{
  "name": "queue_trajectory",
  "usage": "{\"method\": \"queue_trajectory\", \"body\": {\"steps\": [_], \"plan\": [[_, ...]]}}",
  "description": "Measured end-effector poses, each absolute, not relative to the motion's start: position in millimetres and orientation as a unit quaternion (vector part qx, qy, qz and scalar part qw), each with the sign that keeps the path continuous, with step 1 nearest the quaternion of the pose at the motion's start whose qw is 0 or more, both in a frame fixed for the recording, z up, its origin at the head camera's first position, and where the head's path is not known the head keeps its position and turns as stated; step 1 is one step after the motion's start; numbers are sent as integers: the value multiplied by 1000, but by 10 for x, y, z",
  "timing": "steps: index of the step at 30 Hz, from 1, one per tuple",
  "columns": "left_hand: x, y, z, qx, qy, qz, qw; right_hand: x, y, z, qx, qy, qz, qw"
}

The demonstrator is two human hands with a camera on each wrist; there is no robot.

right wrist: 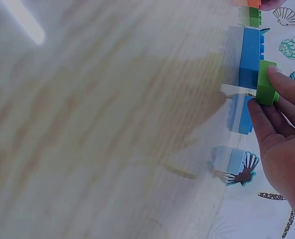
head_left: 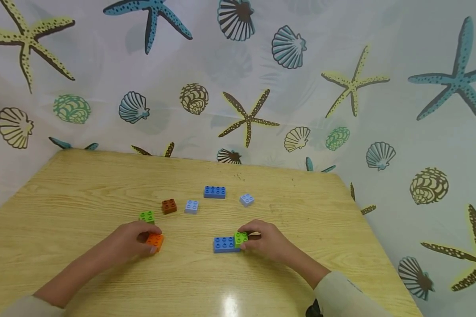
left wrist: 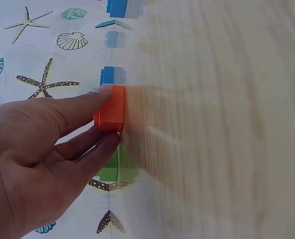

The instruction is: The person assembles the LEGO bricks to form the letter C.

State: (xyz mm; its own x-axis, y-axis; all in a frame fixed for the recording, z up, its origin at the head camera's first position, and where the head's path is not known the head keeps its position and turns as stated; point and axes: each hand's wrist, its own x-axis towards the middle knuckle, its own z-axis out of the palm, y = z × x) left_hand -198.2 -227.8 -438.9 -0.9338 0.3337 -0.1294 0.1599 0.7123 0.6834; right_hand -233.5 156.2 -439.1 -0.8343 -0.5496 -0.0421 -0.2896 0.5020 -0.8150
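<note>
My left hand point(head_left: 128, 241) pinches an orange toy building brick point(head_left: 156, 240) between thumb and fingers, at the tabletop on the left. Just beyond that hand is a green brick point(head_left: 146, 216), partly covered by it. My right hand point(head_left: 267, 240) holds a small lime-green brick point(head_left: 240, 237) by its sides. This brick sits over the right end of a long blue brick point(head_left: 224, 245), as the right wrist view also shows with the green brick point(right wrist: 267, 82) against the blue one's studded side. Whether the two are fully pressed together, I cannot tell.
Farther back on the wooden table point(head_left: 103, 185) lie a brown brick point(head_left: 169, 206), a light blue brick point(head_left: 191, 206), another long blue brick point(head_left: 215, 192) and a second light blue brick point(head_left: 247, 200). A shell-and-starfish patterned cloth point(head_left: 206, 132) hangs behind the table.
</note>
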Motion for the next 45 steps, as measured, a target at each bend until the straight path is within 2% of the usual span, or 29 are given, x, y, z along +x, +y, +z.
{"method": "queue_trajectory", "body": {"steps": [10, 45], "plan": [[-1970, -2155, -4384, 136, 915, 368, 97, -2343, 1565, -4410, -245, 852, -439, 150], [-2169, -1310, -4323, 173, 891, 407, 100, -2332, 1530, -4392, -266, 843, -444, 143]]}}
